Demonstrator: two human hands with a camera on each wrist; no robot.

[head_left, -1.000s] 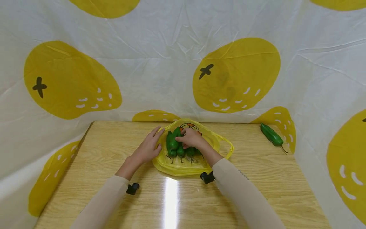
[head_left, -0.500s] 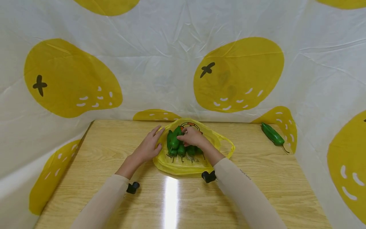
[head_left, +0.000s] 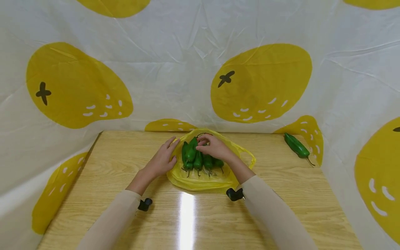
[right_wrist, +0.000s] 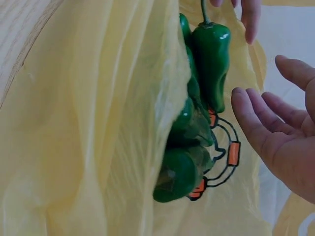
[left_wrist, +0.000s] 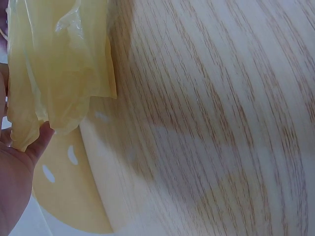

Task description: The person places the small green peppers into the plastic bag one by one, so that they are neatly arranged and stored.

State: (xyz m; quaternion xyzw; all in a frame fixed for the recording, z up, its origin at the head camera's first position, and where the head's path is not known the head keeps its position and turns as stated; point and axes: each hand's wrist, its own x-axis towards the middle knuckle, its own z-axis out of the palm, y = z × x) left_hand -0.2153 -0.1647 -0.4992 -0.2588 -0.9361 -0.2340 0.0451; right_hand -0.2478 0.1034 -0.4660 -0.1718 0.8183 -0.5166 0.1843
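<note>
Several green peppers (head_left: 191,152) lie piled in an open yellow plastic bag (head_left: 190,185) near the table's back edge. On top of the pile, one pepper (right_wrist: 212,59) slants with its stem outward. My right hand (head_left: 215,147) hovers just above the peppers, its fingers slightly bent and holding nothing; the right wrist view shows a gap between thumb and fingertips. At the bag's left rim is my left hand (head_left: 159,160), its fingers straight and spread, touching the plastic. The bag film partly covers that hand in the left wrist view.
A single green pepper (head_left: 296,146) lies at the table's back right corner. Its stem points toward the front right. The wooden table (head_left: 125,156) meets a white curtain (head_left: 175,86) with yellow fruit prints at the back and sides. The bag's handle loop (head_left: 252,159) spreads to the right.
My right hand has come away from the peppers, moving slightly up and right, and its fingers have loosened. More of the pile shows under it. My left hand has stayed in place.
</note>
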